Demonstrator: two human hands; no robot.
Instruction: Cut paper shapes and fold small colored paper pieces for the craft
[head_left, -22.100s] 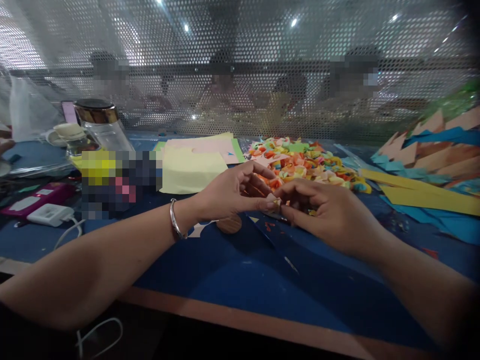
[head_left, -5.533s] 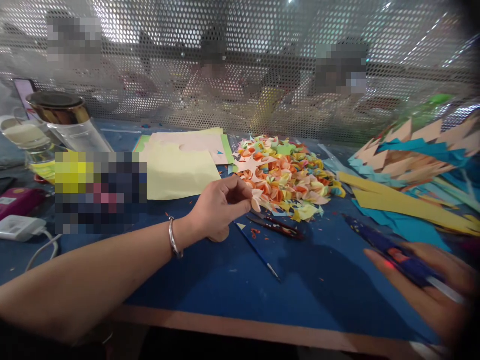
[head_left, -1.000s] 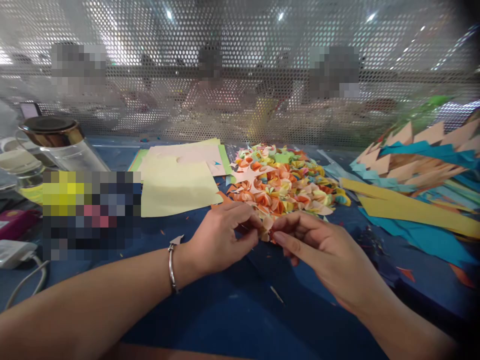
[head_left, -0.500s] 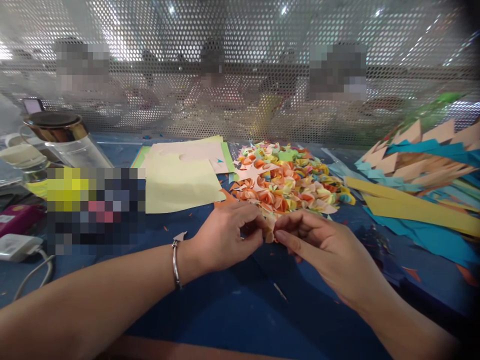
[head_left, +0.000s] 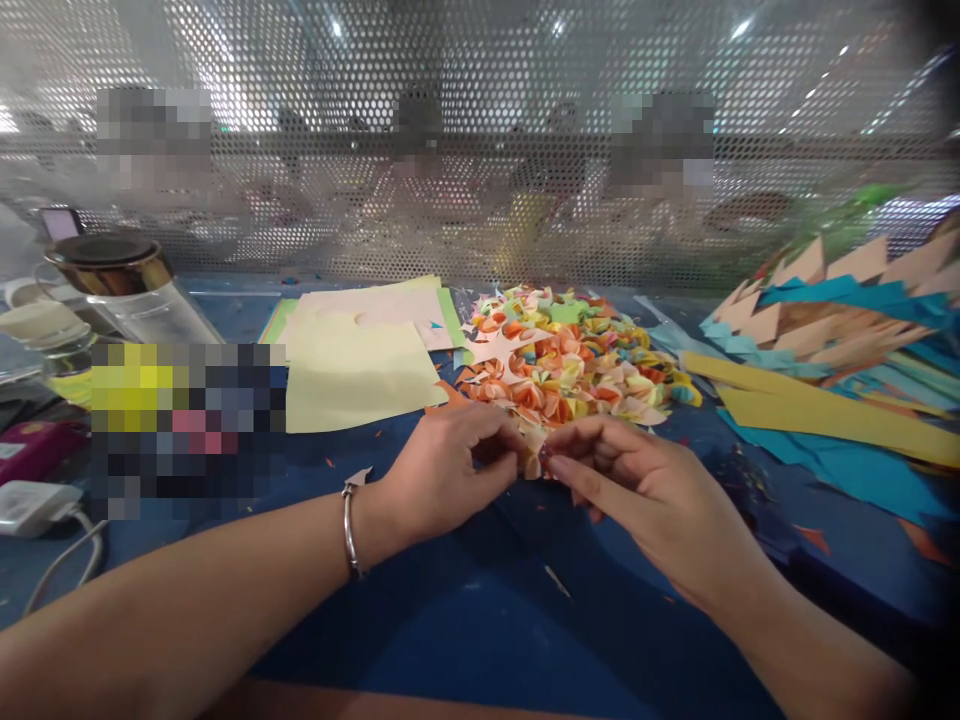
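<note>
Near the table's middle, a small pale peach folded paper piece (head_left: 532,452) is between my two hands. My left hand (head_left: 442,470), with a silver bangle at its wrist, pinches its left side between thumb and forefinger. Thumb and fingertips of my right hand (head_left: 637,478) are closed at its right edge. My fingers partly hide the piece, so its exact folds cannot be made out. Just beyond lies a heap of small folded paper flowers (head_left: 570,365) in orange, yellow, peach and green.
Pale yellow paper sheets (head_left: 356,385) lie left of the heap. Farther left stand a lidded clear bottle (head_left: 154,300) and a white charger (head_left: 41,508). Yellow paper strips (head_left: 832,405) and zigzag-cut paper (head_left: 817,305) lie right. A perforated metal screen (head_left: 480,210) borders the far side.
The view has shifted slightly. Both hands keep their hold on the paper piece, which has turned a little between the fingertips.
</note>
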